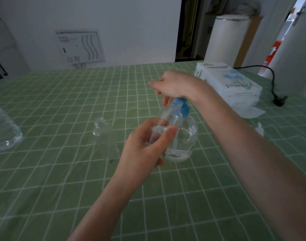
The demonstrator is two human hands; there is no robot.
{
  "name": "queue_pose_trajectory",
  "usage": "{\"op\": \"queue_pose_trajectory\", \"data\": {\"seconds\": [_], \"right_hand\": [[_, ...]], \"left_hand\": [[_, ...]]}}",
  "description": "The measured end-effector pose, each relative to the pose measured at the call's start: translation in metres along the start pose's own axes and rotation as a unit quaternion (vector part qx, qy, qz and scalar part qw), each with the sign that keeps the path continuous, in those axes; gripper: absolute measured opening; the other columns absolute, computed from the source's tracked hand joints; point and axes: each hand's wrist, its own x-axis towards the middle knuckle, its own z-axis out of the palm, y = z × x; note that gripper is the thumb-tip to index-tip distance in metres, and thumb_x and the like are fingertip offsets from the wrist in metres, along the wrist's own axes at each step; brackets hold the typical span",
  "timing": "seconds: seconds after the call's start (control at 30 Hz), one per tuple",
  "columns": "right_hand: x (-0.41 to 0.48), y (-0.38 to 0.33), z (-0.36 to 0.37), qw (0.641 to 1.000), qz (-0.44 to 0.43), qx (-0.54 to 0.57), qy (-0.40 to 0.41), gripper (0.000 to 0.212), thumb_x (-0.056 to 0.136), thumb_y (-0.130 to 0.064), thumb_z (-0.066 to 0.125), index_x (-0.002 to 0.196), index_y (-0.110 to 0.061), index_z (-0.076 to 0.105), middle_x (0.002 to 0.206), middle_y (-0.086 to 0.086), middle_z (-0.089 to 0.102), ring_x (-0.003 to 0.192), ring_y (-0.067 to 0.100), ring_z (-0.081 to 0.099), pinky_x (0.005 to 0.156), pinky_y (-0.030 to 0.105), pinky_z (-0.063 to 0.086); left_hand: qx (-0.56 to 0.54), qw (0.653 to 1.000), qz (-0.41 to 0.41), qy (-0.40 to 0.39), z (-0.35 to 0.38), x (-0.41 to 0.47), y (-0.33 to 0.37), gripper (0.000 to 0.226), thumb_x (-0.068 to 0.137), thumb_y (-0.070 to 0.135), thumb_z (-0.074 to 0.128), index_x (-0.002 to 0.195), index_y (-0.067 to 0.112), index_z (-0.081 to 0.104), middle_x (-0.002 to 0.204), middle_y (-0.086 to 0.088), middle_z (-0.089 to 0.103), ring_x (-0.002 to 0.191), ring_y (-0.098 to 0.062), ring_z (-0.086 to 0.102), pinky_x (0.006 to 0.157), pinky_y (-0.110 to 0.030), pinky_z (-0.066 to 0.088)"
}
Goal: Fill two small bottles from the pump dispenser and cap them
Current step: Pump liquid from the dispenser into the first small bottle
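Observation:
A clear round pump dispenser (pixel 187 136) with a blue pump head (pixel 182 106) stands on the green checked tablecloth, a little liquid at its bottom. My right hand (pixel 174 84) rests on top of the pump head, fingers curled over it. My left hand (pixel 145 145) holds a small clear bottle (pixel 169 119) tilted, its open neck right at the blue spout. A second small clear bottle (pixel 101 127) stands uncapped on the cloth to the left. No caps are visible.
A large clear plastic bottle (pixel 4 131) stands at the left edge. A white tissue pack (pixel 230 80) with loose tissues lies at the back right, beside a black cable and plug (pixel 277 100). The green cloth (pixel 61 180) covers the table.

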Motion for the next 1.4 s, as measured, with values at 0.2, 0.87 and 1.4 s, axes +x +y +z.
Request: {"op": "queue_pose_trajectory", "data": {"seconds": [0.2, 0.87, 1.4], "right_hand": [[-0.001, 0.002, 0.006, 1.000, 0.007, 0.009, -0.007, 0.055, 0.098, -0.047, 0.037, 0.132, -0.006, 0.050, 0.124, 0.014, 0.061, 0.109, 0.027, 0.059, 0.082, 0.032, 0.039], [-0.002, 0.000, 0.005, 1.000, 0.008, -0.007, -0.013, 0.055, 0.099, -0.046, 0.036, 0.133, -0.006, 0.050, 0.131, 0.013, 0.057, 0.114, 0.027, 0.057, 0.084, 0.032, 0.037], [-0.001, 0.001, 0.000, 1.000, 0.020, 0.002, -0.008, 0.052, 0.097, -0.048, 0.038, 0.122, -0.006, 0.058, 0.115, 0.013, 0.066, 0.100, 0.027, 0.064, 0.085, 0.033, 0.045]], "left_hand": [[0.011, 1.000, -0.003, 0.000, -0.001, -0.001, -0.002, 0.037, 0.065, 0.051, 0.061, 0.092, 0.025, 0.065, 0.056, 0.004, 0.055, 0.047, -0.006, 0.051, 0.045, -0.017, 0.044], [0.012, 1.000, 0.004, 0.001, -0.002, 0.000, -0.005, 0.032, 0.067, 0.050, 0.061, 0.092, 0.029, 0.064, 0.053, 0.013, 0.059, 0.047, -0.002, 0.053, 0.044, -0.016, 0.044], [0.006, 1.000, 0.019, -0.003, -0.002, -0.001, -0.003, 0.029, 0.071, 0.047, 0.063, 0.093, 0.028, 0.065, 0.057, 0.012, 0.059, 0.049, -0.002, 0.054, 0.045, -0.017, 0.044]]}}
